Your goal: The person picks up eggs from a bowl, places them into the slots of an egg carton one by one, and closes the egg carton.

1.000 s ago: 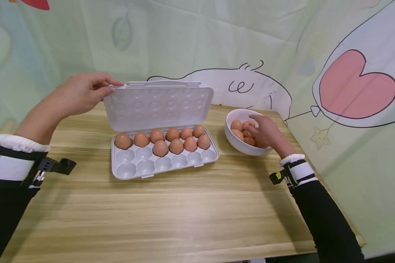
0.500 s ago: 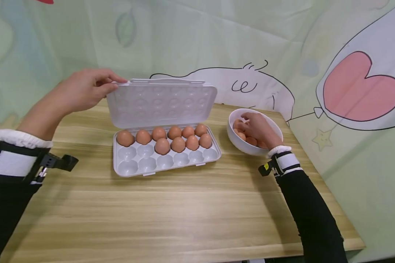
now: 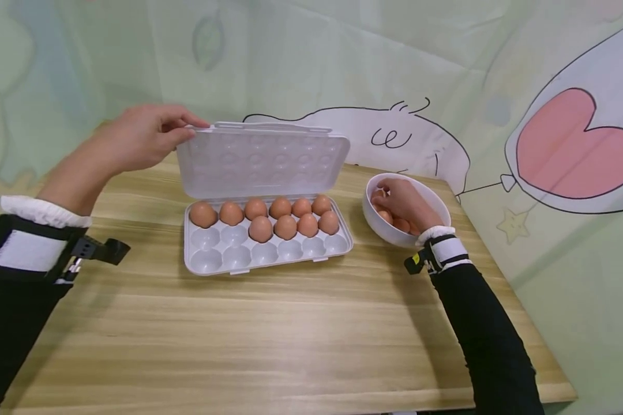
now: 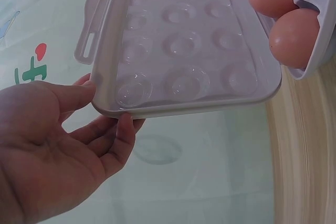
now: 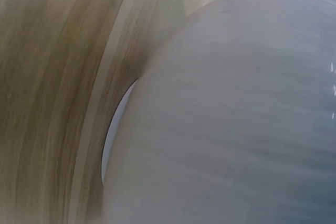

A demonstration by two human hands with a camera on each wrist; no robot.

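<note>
My left hand (image 3: 140, 138) pinches the left end of the raised clear plastic lid (image 3: 265, 164) of an egg box. In the left wrist view, the thumb (image 4: 76, 97) and fingers lie on either side of the lid's corner. Brown eggs (image 3: 261, 229) fill the box's back row and part of the second row; the other cups of the white tray (image 3: 249, 270) hold none. My right hand (image 3: 407, 202) reaches down into a white bowl (image 3: 389, 231), its fingers curled at an egg (image 3: 378, 195); the fingertips are partly hidden. The right wrist view shows mostly the bowl's outer wall (image 5: 226, 108).
More eggs (image 3: 401, 225) lie in the bowl, right of the egg box. Both stand on a wooden table (image 3: 270, 340), whose right edge runs close to the bowl. A printed cloth (image 3: 301, 63) hangs behind the table and along its right side.
My right hand has lowered from over the bowl into the eggs, and its fingers have curled. My left hand still holds the lid up. The head view has shifted slightly.
</note>
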